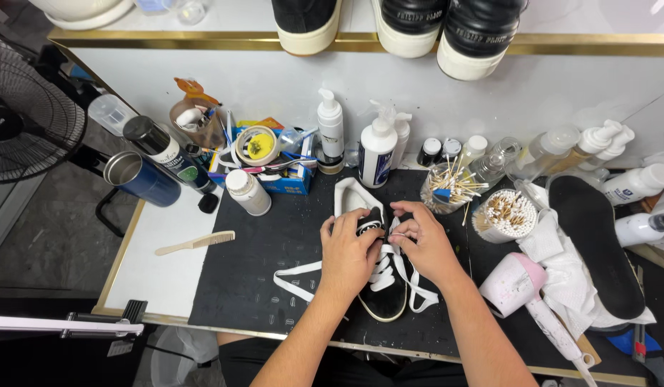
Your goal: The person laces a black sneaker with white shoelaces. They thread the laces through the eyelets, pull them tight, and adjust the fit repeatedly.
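- Black shoe [384,290]: your left hand [348,254] bends over it, fingers clasping its tongue.
- White lace [399,234]: your right hand [425,244] pinches it, wrist raised.

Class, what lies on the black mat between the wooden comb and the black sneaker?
In the head view, only a loose white shoelace lies between wooden comb and black sneaker.

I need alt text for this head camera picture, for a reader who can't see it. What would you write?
Seen from above, a person's left hand and right hand work white laces on a black sneaker lying on a dark mat. Pump bottles, jars of cotton swabs, a wooden comb and a black insole lie around it.
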